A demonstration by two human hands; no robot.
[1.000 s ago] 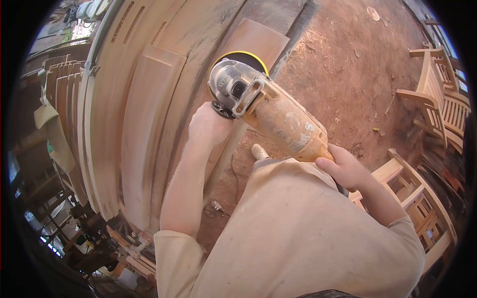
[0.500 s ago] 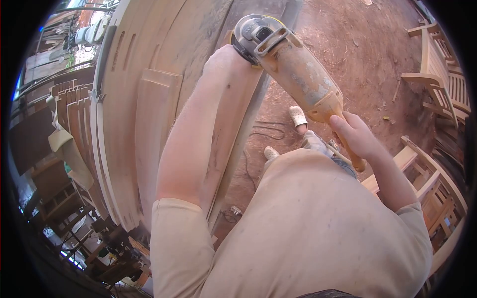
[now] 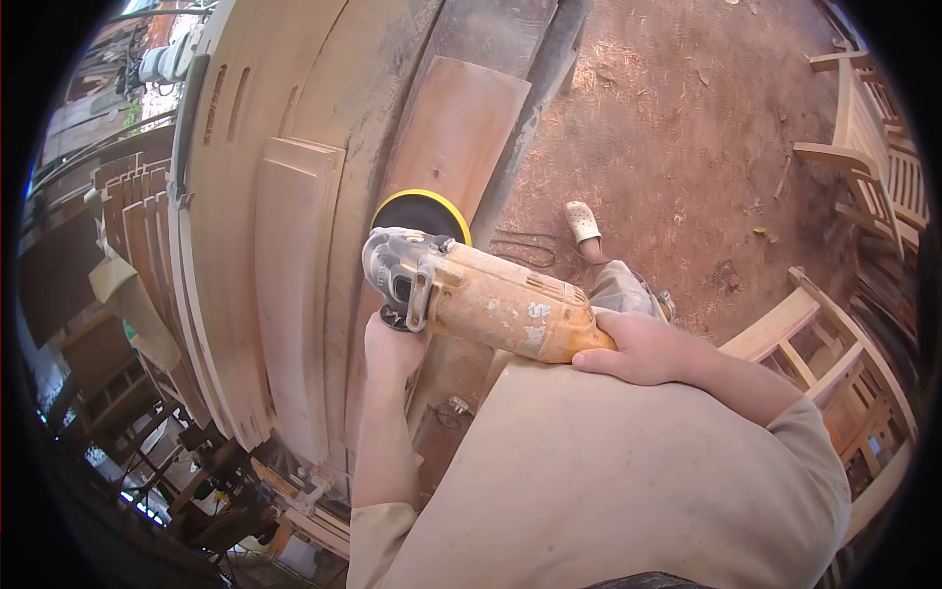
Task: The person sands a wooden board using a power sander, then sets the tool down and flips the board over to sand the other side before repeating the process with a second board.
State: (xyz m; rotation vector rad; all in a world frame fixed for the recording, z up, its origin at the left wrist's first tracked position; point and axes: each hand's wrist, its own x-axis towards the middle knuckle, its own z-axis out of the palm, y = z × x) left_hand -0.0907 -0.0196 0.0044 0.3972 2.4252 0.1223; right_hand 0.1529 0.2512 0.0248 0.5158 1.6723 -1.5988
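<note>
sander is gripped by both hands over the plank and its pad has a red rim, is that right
Not quite. The head view shows the pad with a yellow rim, not a red one. The rest holds: the left hand and the right hand both grip the sander over the plank.

I see a dusty desk [image 3: 324, 88] with a raised-panel board [image 3: 289, 285] lying flat on it, and a long piece with two slots [image 3: 226, 98] along its left edge. Stack of slatted parts [image 3: 137, 226] off the left side, with a pale sheet [image 3: 128, 294] draped just below them. Reddish dirt floor [image 3: 687, 118] on the right. White clog [image 3: 583, 222] on it, cable loop [image 3: 525, 250] just beside. Slatted wooden chair [image 3: 863, 147] at the far right, bare chair frame [image 3: 814, 334] nearer, lower right.
</note>
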